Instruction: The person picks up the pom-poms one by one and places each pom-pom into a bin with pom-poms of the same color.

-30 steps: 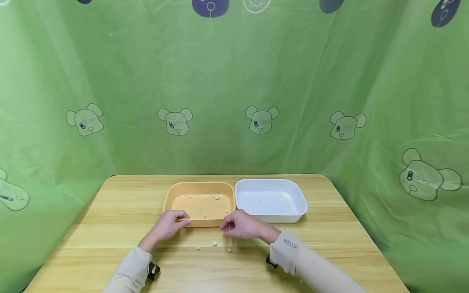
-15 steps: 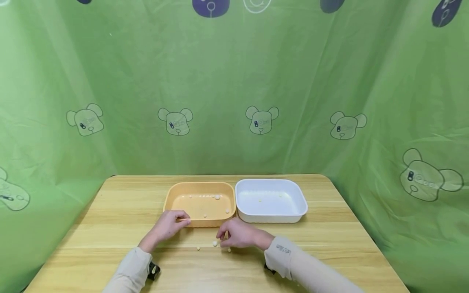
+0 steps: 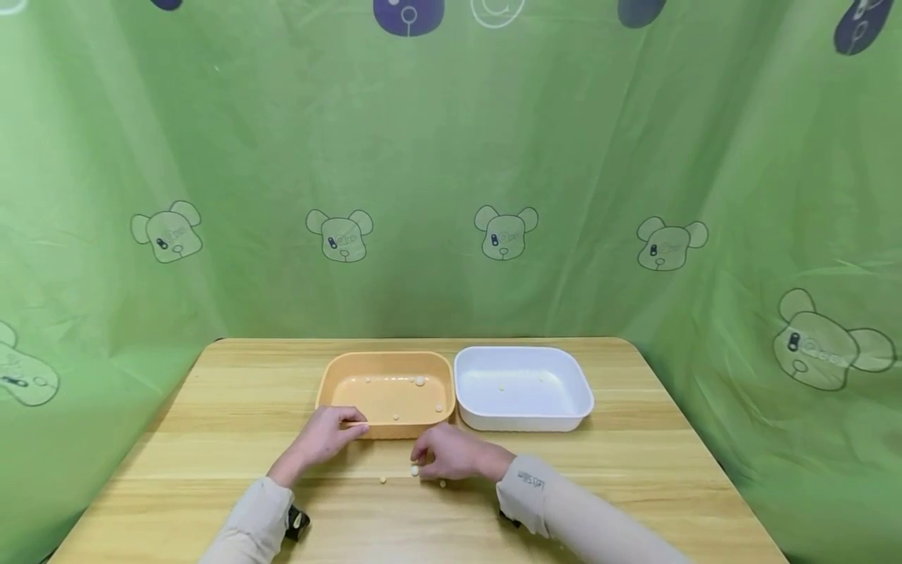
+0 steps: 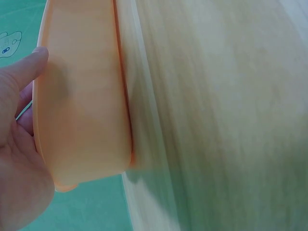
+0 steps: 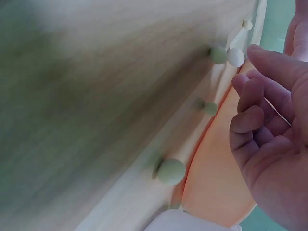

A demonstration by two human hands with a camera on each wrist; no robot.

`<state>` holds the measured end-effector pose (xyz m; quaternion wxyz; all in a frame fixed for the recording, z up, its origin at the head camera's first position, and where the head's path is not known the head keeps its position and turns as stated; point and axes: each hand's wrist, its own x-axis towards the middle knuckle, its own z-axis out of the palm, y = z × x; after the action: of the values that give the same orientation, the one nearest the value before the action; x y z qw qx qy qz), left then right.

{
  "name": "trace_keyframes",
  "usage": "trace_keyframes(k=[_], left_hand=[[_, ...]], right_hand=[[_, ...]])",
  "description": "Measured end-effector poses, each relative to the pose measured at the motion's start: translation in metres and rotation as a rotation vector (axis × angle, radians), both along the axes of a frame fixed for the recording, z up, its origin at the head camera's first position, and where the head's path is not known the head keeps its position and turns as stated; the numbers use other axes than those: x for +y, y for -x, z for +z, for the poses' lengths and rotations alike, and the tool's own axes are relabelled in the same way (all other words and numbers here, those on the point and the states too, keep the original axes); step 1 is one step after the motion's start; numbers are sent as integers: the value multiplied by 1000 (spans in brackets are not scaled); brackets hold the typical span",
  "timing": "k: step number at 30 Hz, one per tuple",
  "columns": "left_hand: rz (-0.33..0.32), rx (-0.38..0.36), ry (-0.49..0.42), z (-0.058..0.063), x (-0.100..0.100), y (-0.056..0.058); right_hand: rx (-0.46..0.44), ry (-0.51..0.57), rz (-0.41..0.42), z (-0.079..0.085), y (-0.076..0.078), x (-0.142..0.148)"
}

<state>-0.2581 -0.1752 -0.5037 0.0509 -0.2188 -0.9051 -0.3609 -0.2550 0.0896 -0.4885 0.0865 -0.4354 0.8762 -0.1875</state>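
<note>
With my left hand (image 3: 327, 433), I grip the front rim of the orange bin (image 3: 405, 431); in the left wrist view the thumb lies on the outer wall (image 4: 84, 110) and the fingers are behind the rim. My right hand (image 3: 454, 453) is low over the table in front of that bin. Its thumb and forefinger tips are right at a small white ball (image 3: 414, 471), with a gap showing between thumb and ball in the right wrist view. The other fingers (image 5: 246, 120) curl inward. Pale yellow balls (image 3: 383, 480) lie nearby, one (image 3: 442, 484) beneath the right hand.
A white bin (image 3: 524, 424) stands against the orange bin's right side, with a couple of tiny balls inside. Several small balls (image 3: 420, 381) lie in the orange bin. Green cloth (image 3: 423, 298) hangs behind and beside the wooden table (image 3: 211, 439).
My right hand has moved down and left from the orange bin's front right corner to the white ball on the table. The left hand keeps its hold on the rim.
</note>
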Motion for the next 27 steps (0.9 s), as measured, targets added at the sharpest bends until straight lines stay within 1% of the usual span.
trace_keyframes(k=[7, 11, 18, 27], left_hand=[[-2, 3, 1, 1, 0, 1], [-1, 6, -1, 0, 0, 1], [-5, 8, 1, -1, -1, 2], [-6, 7, 5, 0, -1, 0]], right_hand=[[46, -35, 15, -8, 4, -6], [51, -53, 22, -10, 6, -8], [33, -50, 44, -10, 5, -10], [60, -76, 74, -9, 5, -13]])
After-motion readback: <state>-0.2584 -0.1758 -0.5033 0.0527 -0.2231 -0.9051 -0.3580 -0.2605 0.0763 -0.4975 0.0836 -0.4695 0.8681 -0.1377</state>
